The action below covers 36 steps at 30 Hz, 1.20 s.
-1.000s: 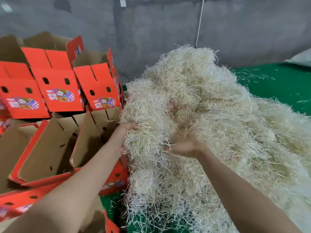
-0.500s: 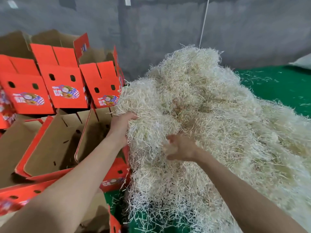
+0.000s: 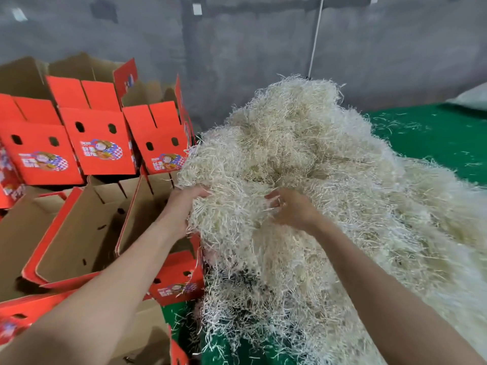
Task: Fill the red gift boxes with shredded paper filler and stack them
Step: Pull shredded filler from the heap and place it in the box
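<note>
A grey concrete wall [image 3: 263, 48] closes the back of the room, and a green surface [image 3: 434, 133] spreads under everything, flecked with loose pale strands at the far right.

Nearest, in the lower left corner, lie the plain brown cardboard flaps [image 3: 147, 335] of open boxes. Just beyond them a red gift box [image 3: 176, 283] with two oval holes and a printed picture label stands against the left foot of the heap. Left of it, tipped red gift boxes [image 3: 76, 233] show brown insides edged in red.

Two bare forearms reach in from the near edge. The left hand [image 3: 181, 206] is clenched on the left rim of the big heap of cream shredded paper filler [image 3: 303, 154], thumb on top and fingers buried in the strands, just beside the tipped boxes. The right hand [image 3: 292, 210] sits on the front face of the heap, a little to the right. Its fingers are bent and spread with strands running between them, and I cannot tell whether it has closed on a clump.

The heap rises from the near centre to a peak close to the wall and slopes away to the right edge. At the far left, a row of upright red boxes [image 3: 102, 143] stands with flaps raised, each showing the same label and two holes. A thin white cord [image 3: 316, 35] hangs down the wall behind the peak. A pale sack [image 3: 471, 97] lies at the far right.
</note>
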Available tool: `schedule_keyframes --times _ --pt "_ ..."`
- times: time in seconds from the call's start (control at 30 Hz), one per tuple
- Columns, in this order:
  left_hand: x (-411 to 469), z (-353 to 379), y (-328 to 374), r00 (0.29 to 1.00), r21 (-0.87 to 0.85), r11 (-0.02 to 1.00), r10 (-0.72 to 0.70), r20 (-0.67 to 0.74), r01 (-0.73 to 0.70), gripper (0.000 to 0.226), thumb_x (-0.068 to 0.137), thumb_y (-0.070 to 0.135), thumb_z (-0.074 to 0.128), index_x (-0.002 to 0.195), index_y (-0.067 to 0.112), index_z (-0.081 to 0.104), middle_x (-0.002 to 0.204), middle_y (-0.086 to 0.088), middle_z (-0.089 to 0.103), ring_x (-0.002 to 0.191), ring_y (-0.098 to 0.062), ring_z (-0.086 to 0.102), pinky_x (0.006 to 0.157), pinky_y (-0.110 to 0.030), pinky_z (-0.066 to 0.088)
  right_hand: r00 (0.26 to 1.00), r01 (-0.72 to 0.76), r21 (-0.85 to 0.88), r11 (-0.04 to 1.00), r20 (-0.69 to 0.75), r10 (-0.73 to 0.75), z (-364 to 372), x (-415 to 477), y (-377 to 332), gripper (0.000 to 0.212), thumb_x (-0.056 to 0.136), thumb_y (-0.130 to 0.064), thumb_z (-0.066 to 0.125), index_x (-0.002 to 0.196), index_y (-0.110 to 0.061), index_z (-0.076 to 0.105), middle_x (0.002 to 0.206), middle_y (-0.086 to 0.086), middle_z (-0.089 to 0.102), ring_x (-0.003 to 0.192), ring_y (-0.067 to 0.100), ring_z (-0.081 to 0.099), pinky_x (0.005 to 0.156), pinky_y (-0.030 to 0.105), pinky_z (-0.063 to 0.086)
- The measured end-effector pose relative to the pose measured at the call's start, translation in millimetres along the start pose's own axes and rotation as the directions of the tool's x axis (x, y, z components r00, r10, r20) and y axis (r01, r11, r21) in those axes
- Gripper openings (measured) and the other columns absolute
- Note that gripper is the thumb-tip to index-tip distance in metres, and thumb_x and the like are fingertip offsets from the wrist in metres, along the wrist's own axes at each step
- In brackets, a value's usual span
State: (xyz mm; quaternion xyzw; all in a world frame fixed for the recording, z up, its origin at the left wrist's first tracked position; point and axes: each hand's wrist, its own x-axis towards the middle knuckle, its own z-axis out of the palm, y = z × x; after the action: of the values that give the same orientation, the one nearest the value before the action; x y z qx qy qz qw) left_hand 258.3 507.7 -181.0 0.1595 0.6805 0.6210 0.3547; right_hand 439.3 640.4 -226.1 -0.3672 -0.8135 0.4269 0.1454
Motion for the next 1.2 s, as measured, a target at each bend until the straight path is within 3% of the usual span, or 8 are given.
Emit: schedule_keyframes --times 0.2,0.3,0.4,0.57,0.7,0.8,0.9,1.2 --pt "-4 5 -2 0.993 -0.027 0.996 -0.088 0.075 0.091 0.041 0.073 0.012 0.063 0.113 0.011 0.057 0.092 -0.005 0.065 0.074 -0.024 0.066 0.053 -0.026 0.049 0.976 0.042 -0.612 0.790 0.195 0.099 4 -5 15 0.084 0.070 -0.025 0.078 0.140 -0.026 0.032 0.144 0.001 0.038 0.132 0.026 0.035 0.111 0.049 0.024" --pt "-11 6 -4 0.990 0.013 0.996 -0.093 0.108 0.092 0.036 0.074 0.013 0.062 0.110 0.011 0.061 0.083 -0.002 0.067 0.065 -0.019 0.064 0.040 -0.020 0.046 0.985 0.050 -0.806 0.590 0.136 0.103 15 -12 38 0.045 0.084 -0.026 0.064 0.127 -0.026 0.048 0.133 0.007 0.047 0.131 0.032 0.038 0.108 0.056 0.027" --pt "-10 11 -5 0.991 0.107 0.991 -0.092 0.102 0.081 0.066 0.068 0.021 0.067 0.130 0.004 0.047 0.124 -0.005 0.054 0.099 -0.024 0.055 0.069 -0.028 0.047 0.994 -0.033 -0.642 0.766 -0.099 -0.041 -1 -10 26 0.018 0.093 -0.016 0.050 0.102 -0.020 0.064 0.099 0.001 0.063 0.088 0.013 0.062 0.077 0.026 0.054" --pt "-8 18 1 0.993 0.177 0.984 -0.009 0.121 -0.013 0.028 0.087 0.003 0.055 0.114 -0.002 0.054 0.125 -0.021 0.055 0.083 -0.017 0.058 0.050 -0.017 0.041 0.883 -0.012 -0.426 0.904 -0.429 -0.190 -43 -6 -33 0.023 0.088 0.001 0.051 0.081 -0.017 0.063 0.088 0.002 0.068 0.080 0.018 0.063 0.067 0.030 0.054" --pt "-14 11 0 0.985 0.149 0.987 0.027 0.171 -0.053 0.015 0.076 0.022 0.062 0.089 0.016 0.064 0.104 0.000 0.054 0.085 -0.014 0.046 0.058 -0.023 0.029 0.965 0.056 -0.132 0.990 -0.248 -0.088 -60 1 -42 0.008 0.091 -0.006 0.051 0.096 -0.011 0.055 0.102 0.013 0.063 0.079 0.022 0.059 0.060 0.028 0.049" --pt "-13 8 2 0.983 0.129 0.990 0.029 0.181 -0.053 0.011 0.085 0.009 0.054 0.076 0.015 0.058 0.081 0.006 0.056 0.066 -0.007 0.051 0.052 -0.020 0.040 0.993 -0.040 -0.586 0.810 0.065 0.096 -56 2 -22 0.074 0.074 -0.023 0.075 0.138 -0.022 0.038 0.139 -0.001 0.044 0.121 0.024 0.047 0.102 0.041 0.040" --pt "-16 6 0 0.977 0.115 0.991 0.047 0.207 -0.073 0.018 0.084 0.005 0.053 0.071 0.016 0.060 0.067 0.010 0.060 0.056 -0.003 0.058 0.043 -0.015 0.041 0.971 -0.014 -0.843 0.538 0.118 0.210 -41 -8 8 0.052 0.080 -0.021 0.069 0.128 -0.018 0.048 0.123 0.000 0.053 0.114 0.024 0.052 0.097 0.042 0.045" --pt "-24 9 5 0.958 -0.050 0.998 -0.015 0.286 0.030 0.043 0.083 0.006 0.052 0.044 0.018 0.068 0.045 0.002 0.061 0.038 -0.011 0.060 0.033 -0.017 0.043 0.930 0.312 0.152 0.938 -0.250 -0.268 -61 -25 -77 0.017 0.085 -0.003 0.062 0.083 -0.018 0.067 0.084 -0.003 0.066 0.059 0.005 0.055 0.052 0.021 0.047"
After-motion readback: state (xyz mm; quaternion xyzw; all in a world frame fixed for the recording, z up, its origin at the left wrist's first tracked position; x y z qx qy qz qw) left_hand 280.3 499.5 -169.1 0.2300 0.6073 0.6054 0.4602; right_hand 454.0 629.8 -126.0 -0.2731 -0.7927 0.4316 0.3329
